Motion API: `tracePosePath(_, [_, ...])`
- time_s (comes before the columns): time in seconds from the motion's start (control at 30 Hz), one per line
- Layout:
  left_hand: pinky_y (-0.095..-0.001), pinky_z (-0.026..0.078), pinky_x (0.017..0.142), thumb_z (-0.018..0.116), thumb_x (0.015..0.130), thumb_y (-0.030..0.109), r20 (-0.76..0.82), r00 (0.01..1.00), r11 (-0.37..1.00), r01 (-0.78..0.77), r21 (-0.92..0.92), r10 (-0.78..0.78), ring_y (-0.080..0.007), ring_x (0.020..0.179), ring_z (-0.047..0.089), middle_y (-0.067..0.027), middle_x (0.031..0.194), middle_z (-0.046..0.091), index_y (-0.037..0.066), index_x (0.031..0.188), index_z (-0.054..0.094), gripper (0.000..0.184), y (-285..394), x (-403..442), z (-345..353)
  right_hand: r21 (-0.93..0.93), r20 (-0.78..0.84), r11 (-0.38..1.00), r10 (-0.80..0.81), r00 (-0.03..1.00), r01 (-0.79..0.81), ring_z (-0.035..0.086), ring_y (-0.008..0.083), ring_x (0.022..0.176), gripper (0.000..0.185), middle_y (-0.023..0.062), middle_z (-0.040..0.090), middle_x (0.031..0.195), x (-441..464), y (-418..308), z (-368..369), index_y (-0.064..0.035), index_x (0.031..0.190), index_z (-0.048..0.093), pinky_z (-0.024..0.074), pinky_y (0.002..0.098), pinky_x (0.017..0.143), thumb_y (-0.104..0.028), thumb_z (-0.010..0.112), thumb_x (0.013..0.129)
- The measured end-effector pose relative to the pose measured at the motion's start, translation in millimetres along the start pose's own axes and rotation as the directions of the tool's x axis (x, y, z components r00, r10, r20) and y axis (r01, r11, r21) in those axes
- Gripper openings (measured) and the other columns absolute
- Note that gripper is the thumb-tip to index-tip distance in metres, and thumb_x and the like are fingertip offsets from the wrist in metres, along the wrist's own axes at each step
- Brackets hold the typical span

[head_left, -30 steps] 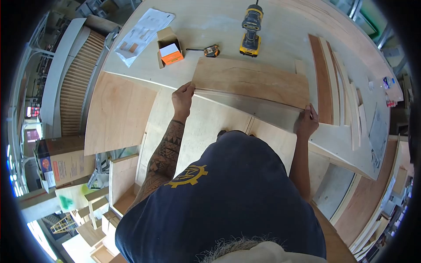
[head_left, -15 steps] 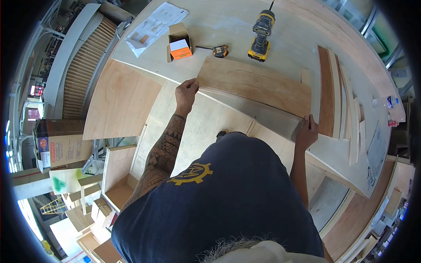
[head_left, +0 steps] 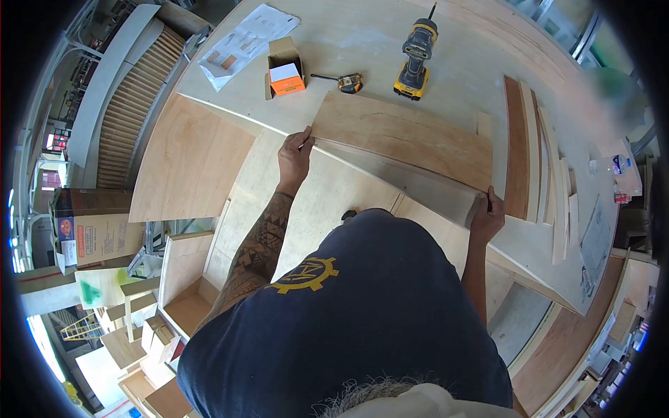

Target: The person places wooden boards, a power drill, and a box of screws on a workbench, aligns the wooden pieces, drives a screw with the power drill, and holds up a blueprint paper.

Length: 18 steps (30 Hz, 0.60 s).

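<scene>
A long plywood board (head_left: 404, 136) lies across the pale worktop (head_left: 348, 45), its near edge toward me. My left hand (head_left: 295, 155) pinches the board's left near corner, thumb and fingers closed on it. At the right near corner, my right hand (head_left: 489, 214) grips the same board, fingers closed on its edge. Beyond the board stand a yellow-and-black cordless drill (head_left: 416, 59) and a small orange-and-black tape measure (head_left: 350, 83). An open orange box (head_left: 287, 78) with something white in it is to their left.
Several wood strips (head_left: 517, 146) lie at the right of the worktop. Printed paper sheets (head_left: 244, 42) rest at the far left. A plywood sheet (head_left: 188, 160) juts out on the left, above a cardboard carton (head_left: 104, 226). A plastic bottle (head_left: 619, 164) is at the far right.
The board's right end has shifted very slightly left and nearer, with my right hand on it. Both hands keep their hold.
</scene>
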<state>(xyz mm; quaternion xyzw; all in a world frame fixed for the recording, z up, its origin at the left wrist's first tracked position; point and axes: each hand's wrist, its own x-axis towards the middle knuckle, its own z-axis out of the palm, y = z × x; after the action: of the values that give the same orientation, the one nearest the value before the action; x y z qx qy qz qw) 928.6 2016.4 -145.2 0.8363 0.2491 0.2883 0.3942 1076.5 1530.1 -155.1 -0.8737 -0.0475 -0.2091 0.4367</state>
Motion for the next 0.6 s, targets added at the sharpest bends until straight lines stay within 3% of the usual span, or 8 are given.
tracePosePath(0.17, [-0.0324, 0.058, 0.091, 0.074, 0.097, 0.009, -0.012, 0.998, 0.997, -0.058, 0.053, 0.059, -0.0222, 0.103, 0.074, -0.0157, 0.116, 0.077, 0.005, 0.126, 0.077, 0.029, 8.0, 8.3, 2.8, -0.017, 0.002, 1.0, 0.005, 1.0, -0.005, 0.07, 0.0194, 0.091, 0.028, 0.0128, 0.074, 0.101, 2.9, 2.2, 2.2, -0.0016, 0.122, 0.078, 0.0558, 0.0324, 0.084, 0.0, 0.073, 0.095])
tracePosePath(0.27, [-0.0347, 0.059, 0.088, 0.075, 0.095, 0.007, 0.008, 0.997, 0.996, -0.077, 0.032, 0.077, -0.0272, 0.098, 0.075, -0.0162, 0.11, 0.076, 0.003, 0.121, 0.078, 0.026, 8.0, 14.0, -0.8, 0.023, 0.001, 1.0, 0.01, 1.0, -0.01, 0.07, 0.0186, 0.092, 0.026, 0.0121, 0.075, 0.101, 6.1, 4.4, 2.8, -0.0014, 0.121, 0.078, 0.0556, 0.0316, 0.086, -0.001, 0.073, 0.095])
tracePosePath(0.33, [-0.0315, 0.059, 0.085, 0.076, 0.095, 0.007, 0.058, 0.994, 0.995, -0.092, 0.048, 0.089, -0.021, 0.096, 0.075, -0.0139, 0.111, 0.077, 0.005, 0.123, 0.078, 0.028, 5.8, 14.6, -4.5, 0.046, 0.001, 0.999, -0.007, 1.0, 0.007, 0.07, 0.0197, 0.091, 0.026, 0.0124, 0.074, 0.1, 7.5, 6.4, 1.3, -0.001, 0.121, 0.078, 0.0557, 0.0319, 0.085, 0.001, 0.073, 0.095])
tracePosePath(0.4, [-0.0325, 0.059, 0.085, 0.077, 0.094, 0.006, 0.047, 0.995, 0.995, -0.095, 0.036, 0.093, -0.0233, 0.096, 0.075, -0.0142, 0.109, 0.077, 0.004, 0.12, 0.079, 0.026, 5.6, 14.0, -5.3, 0.154, 0.047, 0.982, 0.105, 0.993, -0.111, 0.071, 0.019, 0.094, 0.026, 0.0122, 0.076, 0.102, 10.3, 5.4, -2.5, -0.0001, 0.12, 0.078, 0.0555, 0.0317, 0.088, -0.001, 0.074, 0.094])
tracePosePath(0.5, [-0.0328, 0.059, 0.086, 0.078, 0.093, 0.005, 0.032, 0.995, 0.996, -0.093, 0.009, 0.092, -0.0249, 0.096, 0.075, -0.0141, 0.106, 0.078, 0.003, 0.117, 0.079, 0.025, 4.9, 13.6, -3.6, 0.027, 0.106, 0.981, 0.189, 0.976, -0.193, 0.072, 0.0186, 0.095, 0.025, 0.0125, 0.077, 0.103, 16.9, -4.7, -11.7, 0.0006, 0.118, 0.079, 0.0555, 0.0319, 0.089, -0.003, 0.076, 0.093])
tracePosePath(0.6, [-0.0318, 0.059, 0.085, 0.079, 0.092, 0.004, 0.023, 0.993, 0.993, -0.116, -0.023, 0.116, -0.0232, 0.096, 0.075, -0.0132, 0.105, 0.078, 0.003, 0.116, 0.08, 0.024, -6.8, 13.6, -4.6, 0.009, 0.097, 0.99, 0.14, 0.985, -0.142, 0.072, 0.0189, 0.093, 0.024, 0.0141, 0.078, 0.101, 20.1, 0.5, -10.4, 0.0009, 0.115, 0.08, 0.0557, 0.0318, 0.088, -0.004, 0.077, 0.092])
